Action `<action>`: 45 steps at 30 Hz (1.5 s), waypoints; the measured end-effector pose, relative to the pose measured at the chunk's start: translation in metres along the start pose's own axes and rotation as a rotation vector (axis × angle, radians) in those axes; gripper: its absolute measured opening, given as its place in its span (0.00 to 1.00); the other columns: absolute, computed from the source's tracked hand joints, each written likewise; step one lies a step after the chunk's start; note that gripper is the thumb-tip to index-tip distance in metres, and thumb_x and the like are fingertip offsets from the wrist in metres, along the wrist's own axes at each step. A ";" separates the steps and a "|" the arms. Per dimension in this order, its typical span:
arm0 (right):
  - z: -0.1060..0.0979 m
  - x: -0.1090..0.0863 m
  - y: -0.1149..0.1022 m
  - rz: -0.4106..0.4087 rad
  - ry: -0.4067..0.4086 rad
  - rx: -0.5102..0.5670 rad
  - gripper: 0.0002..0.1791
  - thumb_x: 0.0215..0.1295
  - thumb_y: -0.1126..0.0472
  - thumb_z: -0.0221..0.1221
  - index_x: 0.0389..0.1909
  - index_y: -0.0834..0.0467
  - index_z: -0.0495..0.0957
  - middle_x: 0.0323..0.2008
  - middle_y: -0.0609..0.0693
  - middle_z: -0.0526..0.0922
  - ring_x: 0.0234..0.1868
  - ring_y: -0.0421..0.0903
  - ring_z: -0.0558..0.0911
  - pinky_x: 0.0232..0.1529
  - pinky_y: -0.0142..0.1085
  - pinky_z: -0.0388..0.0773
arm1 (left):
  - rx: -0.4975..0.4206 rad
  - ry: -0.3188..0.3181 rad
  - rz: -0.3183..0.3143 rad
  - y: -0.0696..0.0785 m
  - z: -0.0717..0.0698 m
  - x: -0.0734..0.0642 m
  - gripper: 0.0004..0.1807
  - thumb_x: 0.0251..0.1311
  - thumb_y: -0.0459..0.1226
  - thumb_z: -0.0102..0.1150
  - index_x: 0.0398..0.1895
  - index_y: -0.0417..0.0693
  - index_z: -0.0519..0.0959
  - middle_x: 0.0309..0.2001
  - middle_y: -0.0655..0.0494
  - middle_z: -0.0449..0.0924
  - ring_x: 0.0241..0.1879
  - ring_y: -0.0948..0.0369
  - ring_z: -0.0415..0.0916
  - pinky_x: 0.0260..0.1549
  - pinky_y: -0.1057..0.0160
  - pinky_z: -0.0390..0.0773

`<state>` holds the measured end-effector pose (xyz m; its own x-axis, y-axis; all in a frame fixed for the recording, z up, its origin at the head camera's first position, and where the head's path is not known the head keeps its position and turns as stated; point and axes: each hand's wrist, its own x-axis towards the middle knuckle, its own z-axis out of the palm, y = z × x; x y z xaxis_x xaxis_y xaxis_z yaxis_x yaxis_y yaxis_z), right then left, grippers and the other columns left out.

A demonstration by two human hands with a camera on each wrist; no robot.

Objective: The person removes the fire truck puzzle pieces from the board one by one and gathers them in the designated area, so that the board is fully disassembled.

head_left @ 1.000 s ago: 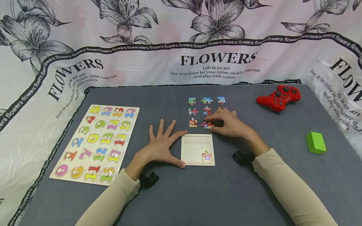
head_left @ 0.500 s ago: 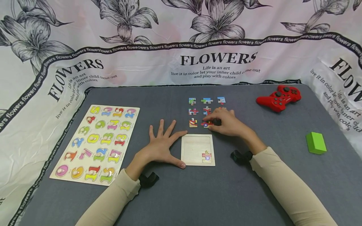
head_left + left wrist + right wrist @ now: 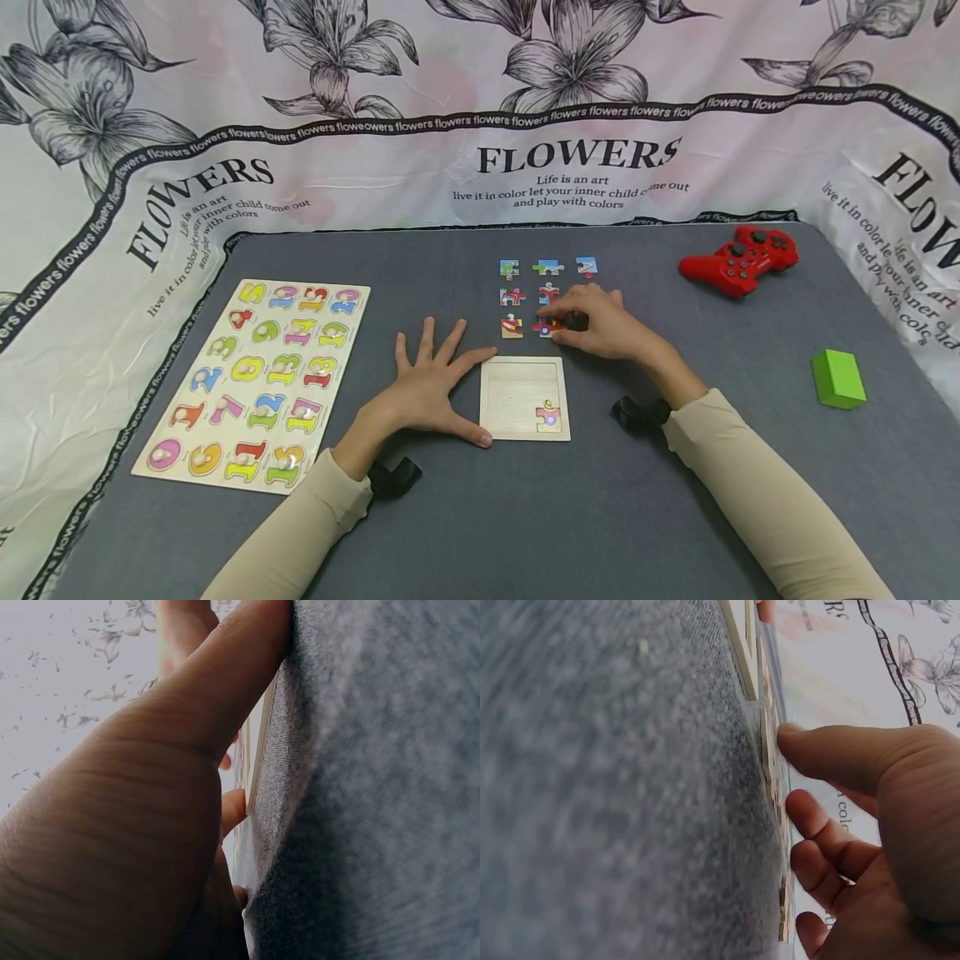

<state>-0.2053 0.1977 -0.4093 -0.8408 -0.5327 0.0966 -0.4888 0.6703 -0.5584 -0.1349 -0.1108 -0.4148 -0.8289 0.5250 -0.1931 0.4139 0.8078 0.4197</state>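
Note:
My left hand (image 3: 423, 396) lies spread beside the square wooden puzzle tray (image 3: 517, 362), its thumb and index fingertips at the tray's left edge. In the tray's lower right sits one puzzle piece (image 3: 548, 418). My right hand (image 3: 600, 323) bends over loose pieces laid out behind the tray. Its thumb and index finger pinch a red puzzle piece (image 3: 545, 327) in the front row, low at the cloth. In the right wrist view the thumb (image 3: 832, 754) is right at a piece's edge (image 3: 768, 754). The right hand covers part of the right-hand column.
Other loose pieces, such as a red and yellow one (image 3: 512, 326) and a blue and green one (image 3: 549, 267), lie in rows. A wooden number board (image 3: 251, 383) lies left, a red game controller (image 3: 741, 260) back right, a green block (image 3: 837, 379) at right.
My right hand has shifted slightly left, and the red piece at its fingertips has moved slightly left with it. The left hand and the tray stay in place.

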 end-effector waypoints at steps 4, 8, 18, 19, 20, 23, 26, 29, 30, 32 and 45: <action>-0.003 -0.005 0.000 -0.008 0.037 0.039 0.21 0.62 0.59 0.71 0.56 0.51 0.85 0.44 0.51 0.84 0.44 0.49 0.71 0.42 0.45 0.49 | -0.001 0.000 0.005 -0.001 0.002 0.001 0.65 0.35 0.72 0.75 0.80 0.77 0.53 0.85 0.52 0.28 0.80 0.38 0.13 0.66 0.22 0.19; -0.004 -0.010 -0.002 -0.016 0.044 0.078 0.21 0.62 0.61 0.71 0.57 0.52 0.85 0.43 0.53 0.82 0.44 0.49 0.73 0.44 0.46 0.52 | 0.000 0.001 0.005 -0.002 0.002 0.001 0.65 0.34 0.73 0.74 0.80 0.78 0.52 0.85 0.53 0.27 0.80 0.38 0.13 0.66 0.23 0.19; -0.006 -0.026 -0.007 -0.040 0.013 0.164 0.21 0.62 0.64 0.70 0.57 0.52 0.84 0.46 0.50 0.85 0.45 0.48 0.73 0.48 0.48 0.60 | -0.002 -0.012 -0.007 0.000 0.001 0.000 0.66 0.35 0.73 0.74 0.80 0.78 0.51 0.84 0.54 0.26 0.80 0.39 0.12 0.66 0.23 0.18; -0.006 -0.028 -0.008 -0.039 0.010 0.164 0.21 0.62 0.63 0.70 0.57 0.52 0.84 0.45 0.51 0.84 0.45 0.48 0.73 0.49 0.49 0.60 | -0.001 -0.012 -0.007 0.001 0.001 0.000 0.66 0.35 0.73 0.74 0.80 0.78 0.51 0.84 0.53 0.26 0.80 0.39 0.12 0.66 0.23 0.18; -0.006 -0.030 -0.009 -0.038 0.009 0.167 0.21 0.62 0.63 0.70 0.57 0.52 0.84 0.45 0.51 0.85 0.45 0.48 0.74 0.50 0.50 0.60 | -0.003 -0.013 -0.007 0.001 0.000 -0.001 0.66 0.35 0.72 0.74 0.80 0.78 0.52 0.84 0.53 0.27 0.80 0.39 0.12 0.66 0.23 0.18; -0.007 -0.035 -0.012 -0.036 -0.004 0.173 0.22 0.62 0.63 0.71 0.57 0.52 0.84 0.46 0.50 0.85 0.46 0.48 0.76 0.51 0.50 0.67 | -0.004 -0.013 -0.004 0.002 0.000 -0.001 0.65 0.35 0.72 0.74 0.80 0.77 0.52 0.84 0.53 0.27 0.79 0.38 0.12 0.66 0.23 0.18; -0.007 -0.038 -0.016 -0.048 -0.029 0.196 0.22 0.61 0.64 0.71 0.57 0.53 0.84 0.47 0.50 0.86 0.45 0.47 0.78 0.48 0.45 0.75 | -0.008 -0.011 -0.003 0.001 0.000 -0.001 0.65 0.35 0.72 0.75 0.80 0.77 0.53 0.84 0.52 0.27 0.79 0.38 0.13 0.66 0.23 0.18; -0.007 -0.040 -0.020 -0.076 -0.067 0.219 0.21 0.61 0.63 0.71 0.57 0.53 0.85 0.46 0.49 0.86 0.45 0.47 0.80 0.46 0.42 0.79 | -0.006 -0.013 -0.006 0.001 0.000 0.000 0.65 0.36 0.72 0.75 0.80 0.77 0.52 0.84 0.53 0.27 0.79 0.38 0.13 0.66 0.23 0.18; -0.008 -0.040 -0.022 -0.077 -0.083 0.218 0.21 0.61 0.63 0.71 0.56 0.52 0.85 0.46 0.49 0.86 0.45 0.47 0.80 0.48 0.42 0.77 | -0.003 -0.014 -0.008 0.000 0.000 0.000 0.65 0.35 0.72 0.75 0.81 0.77 0.52 0.84 0.53 0.27 0.79 0.38 0.12 0.66 0.23 0.18; -0.007 -0.041 -0.025 -0.084 -0.111 0.203 0.20 0.61 0.62 0.72 0.56 0.51 0.85 0.46 0.47 0.86 0.46 0.46 0.80 0.51 0.44 0.71 | -0.001 -0.017 -0.011 0.001 0.000 0.001 0.65 0.36 0.72 0.75 0.81 0.77 0.52 0.84 0.53 0.26 0.79 0.38 0.12 0.66 0.23 0.18; 0.001 -0.046 -0.036 -0.142 -0.199 0.146 0.21 0.57 0.58 0.75 0.53 0.45 0.87 0.41 0.42 0.83 0.44 0.43 0.75 0.44 0.43 0.56 | 0.017 -0.007 -0.014 0.000 0.001 0.003 0.66 0.34 0.73 0.74 0.80 0.77 0.52 0.84 0.53 0.27 0.79 0.38 0.13 0.66 0.22 0.19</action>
<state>-0.1489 0.1970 -0.3943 -0.6971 -0.7165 0.0273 -0.5477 0.5075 -0.6652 -0.1371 -0.1084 -0.4165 -0.8320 0.5156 -0.2048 0.4089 0.8193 0.4019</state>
